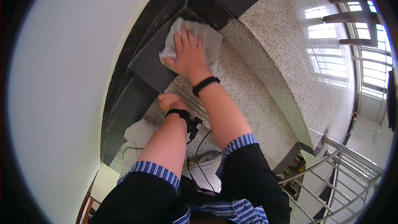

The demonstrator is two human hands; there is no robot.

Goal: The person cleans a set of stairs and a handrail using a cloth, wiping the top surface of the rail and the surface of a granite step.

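Observation:
My right hand [189, 56] lies with fingers spread on a whitish cloth [170, 44], pressing it against a dark stone tile [152, 65] in the corner of a speckled stone stair step [241, 84]. Part of the cloth reaches out beyond the fingers on both sides. Nearer to me and lower left, my left hand [171, 99] rests by the tile's near edge with its fingers curled under; whether it holds anything cannot be seen. Black bands circle both wrists, and a small black device with a cable [194, 128] sits at the left one.
A white wall [62, 68] with dark skirting tiles [124, 99] borders the left side. A higher speckled step [270, 28] rises at the right. Metal railings [335, 165] stand at the lower right, wooden furniture legs [351, 17] at the upper right. Thin cables [202, 165] hang before me.

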